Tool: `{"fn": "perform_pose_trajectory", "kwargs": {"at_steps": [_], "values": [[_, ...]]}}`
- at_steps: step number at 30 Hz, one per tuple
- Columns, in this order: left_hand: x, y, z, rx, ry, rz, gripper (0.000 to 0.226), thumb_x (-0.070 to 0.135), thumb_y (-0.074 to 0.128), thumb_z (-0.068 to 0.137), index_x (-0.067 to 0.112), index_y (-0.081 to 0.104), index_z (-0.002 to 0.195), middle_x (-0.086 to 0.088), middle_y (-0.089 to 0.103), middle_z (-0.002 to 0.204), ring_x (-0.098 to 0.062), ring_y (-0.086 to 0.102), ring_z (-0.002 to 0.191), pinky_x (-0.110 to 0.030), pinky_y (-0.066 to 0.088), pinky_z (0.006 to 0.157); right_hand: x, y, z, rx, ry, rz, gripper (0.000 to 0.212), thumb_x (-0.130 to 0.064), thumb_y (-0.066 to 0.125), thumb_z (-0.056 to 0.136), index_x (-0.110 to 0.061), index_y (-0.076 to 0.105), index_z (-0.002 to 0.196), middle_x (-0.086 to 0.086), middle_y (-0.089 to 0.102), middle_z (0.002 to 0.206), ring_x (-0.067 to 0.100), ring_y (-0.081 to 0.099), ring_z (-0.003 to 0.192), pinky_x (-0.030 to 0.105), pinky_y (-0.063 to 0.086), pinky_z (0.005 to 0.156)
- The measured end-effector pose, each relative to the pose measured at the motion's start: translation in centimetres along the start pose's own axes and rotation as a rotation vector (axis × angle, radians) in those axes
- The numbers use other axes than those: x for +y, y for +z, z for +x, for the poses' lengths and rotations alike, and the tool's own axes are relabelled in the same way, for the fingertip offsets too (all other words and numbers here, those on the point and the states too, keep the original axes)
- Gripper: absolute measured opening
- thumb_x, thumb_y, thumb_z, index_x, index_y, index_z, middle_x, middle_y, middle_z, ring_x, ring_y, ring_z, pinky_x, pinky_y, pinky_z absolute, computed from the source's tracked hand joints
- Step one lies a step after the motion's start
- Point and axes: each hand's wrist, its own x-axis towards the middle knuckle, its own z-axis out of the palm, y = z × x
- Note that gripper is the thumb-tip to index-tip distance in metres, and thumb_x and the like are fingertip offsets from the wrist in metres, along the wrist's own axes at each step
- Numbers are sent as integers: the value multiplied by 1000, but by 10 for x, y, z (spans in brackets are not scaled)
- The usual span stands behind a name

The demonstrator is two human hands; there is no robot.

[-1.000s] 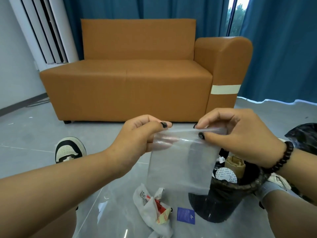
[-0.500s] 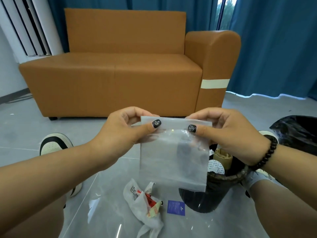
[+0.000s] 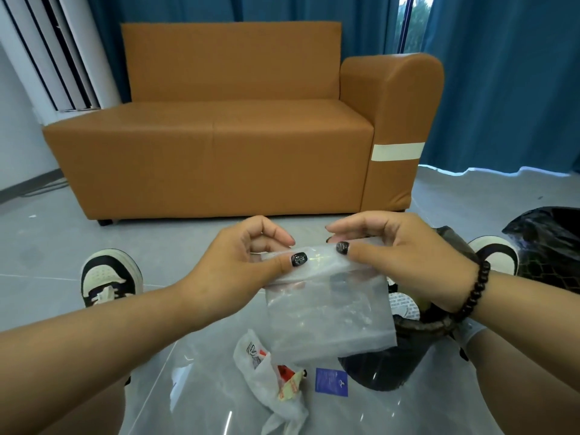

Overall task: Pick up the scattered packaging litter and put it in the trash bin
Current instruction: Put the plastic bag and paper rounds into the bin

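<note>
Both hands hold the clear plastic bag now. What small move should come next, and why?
Probably carry the clear plastic bag a little right and down over the trash bin. Both the left hand and right hand pinch its top edge, and the open bin stands just behind it.

Tan-orange leather sofa [image 3: 238, 152] with a cream tape band, teal curtains [image 3: 508, 83] behind. Clear frosted plastic bag [image 3: 329, 315], small dark blue card [image 3: 331, 382], black woven bin [image 3: 405, 356].

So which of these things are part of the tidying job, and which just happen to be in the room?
Part of the job:
clear plastic bag, held by the left hand and right hand
white crumpled wrapper on the floor
blue card on the floor
trash bin

Just there:
orange sofa
blue curtains
sneakers
black bag
</note>
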Motion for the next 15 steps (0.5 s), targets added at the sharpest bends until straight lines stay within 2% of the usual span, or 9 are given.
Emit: {"fn": "perform_pose_trajectory", "kwargs": {"at_steps": [4,8,11,15], "values": [[-1,0,-5,-1,-73,2,23,20,66,77,6,60,93,-5,69,74,-18,69,64,-29,57,56,-2,2,-1,37,-76,-72,18,-6,73,77,-20,75,88,-3,73,92,12,70,75,25,59,65],[-6,-3,-11,-185,-272,-64,54,48,62,84,2,59,112,-19,71,103,-36,70,90,-43,59,76,-6,0,-2,94,-199,-40,21,2,73,75,-18,75,80,-1,73,86,15,69,76,27,58,68],[-6,-3,-15,-246,-370,-193,61,49,54,78,3,60,119,-21,68,113,-36,67,96,-46,57,80,-7,0,-5,80,-322,-111,23,9,71,75,-14,75,77,-1,72,84,12,67,82,22,55,75],[-1,-3,-19,-250,-360,-271,47,37,61,78,2,63,109,-19,71,104,-28,70,87,-37,59,73,-9,4,-10,59,-480,-253,15,0,71,74,-13,76,69,-5,69,85,7,65,83,11,46,77]]}}
